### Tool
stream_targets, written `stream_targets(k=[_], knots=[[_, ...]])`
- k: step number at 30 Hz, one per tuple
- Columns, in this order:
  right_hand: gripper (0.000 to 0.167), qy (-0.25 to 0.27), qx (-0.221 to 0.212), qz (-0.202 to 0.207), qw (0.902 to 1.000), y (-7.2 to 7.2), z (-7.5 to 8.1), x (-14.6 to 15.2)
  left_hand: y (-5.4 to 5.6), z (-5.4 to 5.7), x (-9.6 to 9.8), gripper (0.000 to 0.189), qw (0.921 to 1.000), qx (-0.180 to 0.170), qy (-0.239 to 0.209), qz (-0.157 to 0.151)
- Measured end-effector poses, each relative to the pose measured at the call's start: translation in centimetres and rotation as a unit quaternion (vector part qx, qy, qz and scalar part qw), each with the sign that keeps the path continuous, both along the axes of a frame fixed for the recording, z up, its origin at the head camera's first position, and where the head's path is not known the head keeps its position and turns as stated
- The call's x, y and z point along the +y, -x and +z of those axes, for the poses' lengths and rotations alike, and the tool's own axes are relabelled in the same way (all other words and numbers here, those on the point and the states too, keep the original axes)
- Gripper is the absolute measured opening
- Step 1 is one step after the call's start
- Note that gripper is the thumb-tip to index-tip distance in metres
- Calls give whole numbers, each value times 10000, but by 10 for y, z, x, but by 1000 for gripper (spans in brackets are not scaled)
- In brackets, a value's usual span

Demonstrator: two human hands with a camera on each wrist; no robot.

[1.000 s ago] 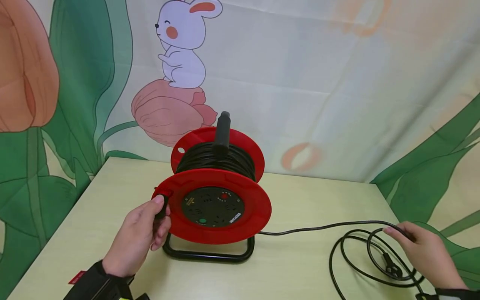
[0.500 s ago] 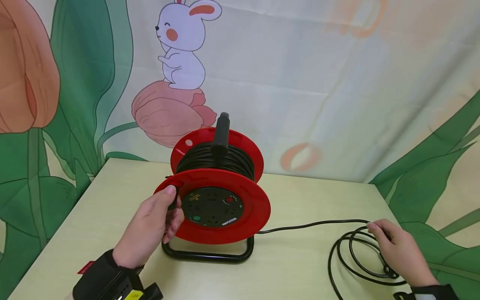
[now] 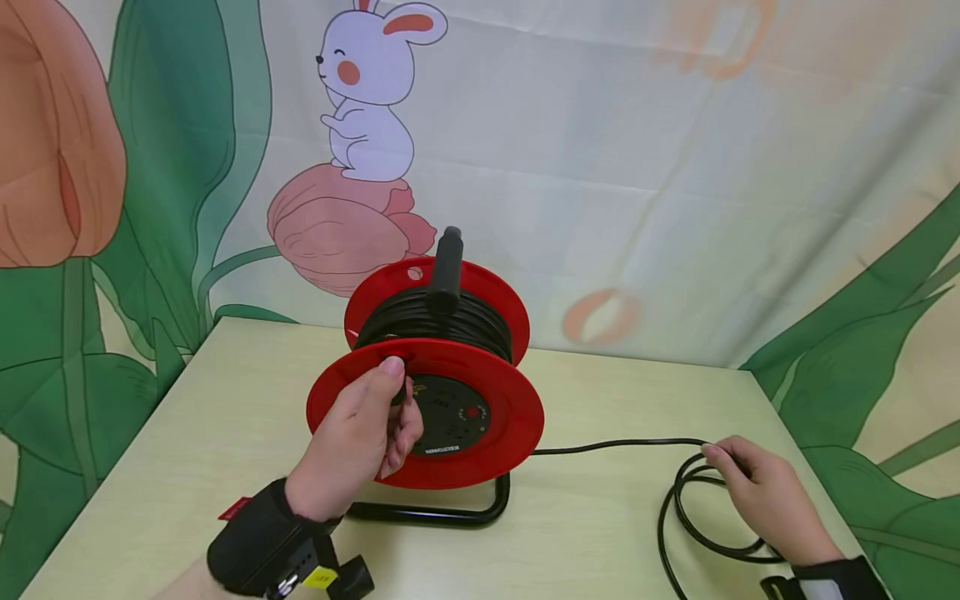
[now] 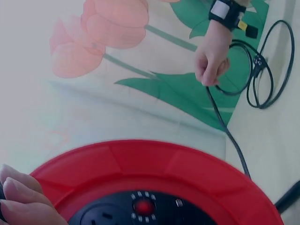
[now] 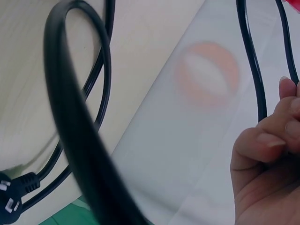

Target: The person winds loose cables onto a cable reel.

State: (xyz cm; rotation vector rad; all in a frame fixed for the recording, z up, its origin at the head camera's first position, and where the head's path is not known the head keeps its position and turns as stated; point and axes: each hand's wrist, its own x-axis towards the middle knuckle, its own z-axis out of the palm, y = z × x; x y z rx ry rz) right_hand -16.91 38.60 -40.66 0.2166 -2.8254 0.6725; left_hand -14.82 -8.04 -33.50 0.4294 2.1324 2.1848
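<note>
A red cable reel (image 3: 498,417) stands on a black tube frame (image 3: 427,515), with black cable (image 3: 435,321) wound round its drum. My left hand (image 3: 356,437) grips the small black crank knob on the near flange, now near the top of that disc; the knob is mostly hidden by the fingers. Its fingers (image 4: 26,201) also show at the corner of the left wrist view. Off to the right, my right hand (image 3: 772,496) pinches the loose cable (image 3: 607,446) that runs from the reel. The cable's plug (image 5: 9,199) lies on the table in the right wrist view.
Loose loops of cable (image 3: 663,533) lie on the pale table (image 3: 585,533) near its right edge. Behind the table hangs a printed cloth (image 3: 600,150). A black carrying handle (image 3: 447,271) rises above the drum.
My left hand has moved right and up with the crank knob, and the reel has turned clockwise. My right hand has shifted left toward the reel, holding the cable.
</note>
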Motion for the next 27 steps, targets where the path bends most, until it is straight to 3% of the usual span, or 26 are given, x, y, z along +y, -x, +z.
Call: stream_targets(k=[8, 13, 27], knots=[[31, 35, -259, 16, 9997, 4, -4, -8, 4, 2, 23, 45, 9985, 302, -315, -330], [27, 34, -200, 99, 9997, 6, -8, -14, 6, 1, 37, 46, 9976, 372, -345, -477], [25, 36, -352, 245, 9991, 10, -6, -27, 8, -6, 59, 46, 9953, 548, -401, -687]])
